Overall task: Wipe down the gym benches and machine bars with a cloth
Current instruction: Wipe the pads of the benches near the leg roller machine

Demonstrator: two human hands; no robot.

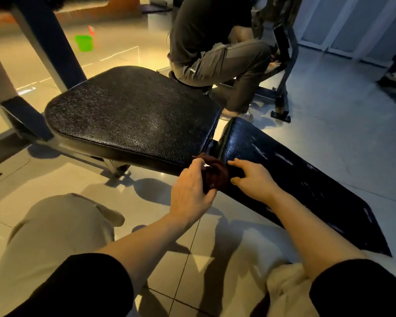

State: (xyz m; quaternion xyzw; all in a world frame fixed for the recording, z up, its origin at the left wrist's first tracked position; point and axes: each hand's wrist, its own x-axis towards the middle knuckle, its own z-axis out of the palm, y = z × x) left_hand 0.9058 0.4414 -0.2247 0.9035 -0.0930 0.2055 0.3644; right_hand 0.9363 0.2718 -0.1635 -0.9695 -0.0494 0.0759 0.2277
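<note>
Gripping a half-hidden dark cloth (215,172), left hand (190,191) covers it

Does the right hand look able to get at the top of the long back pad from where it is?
Probably yes: the right hand already rests on the long back pad's near edge, with bare surface beyond.

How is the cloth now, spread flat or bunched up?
Bunched up: the dark cloth sits crumpled in the left hand, beside the bench pad.
</note>
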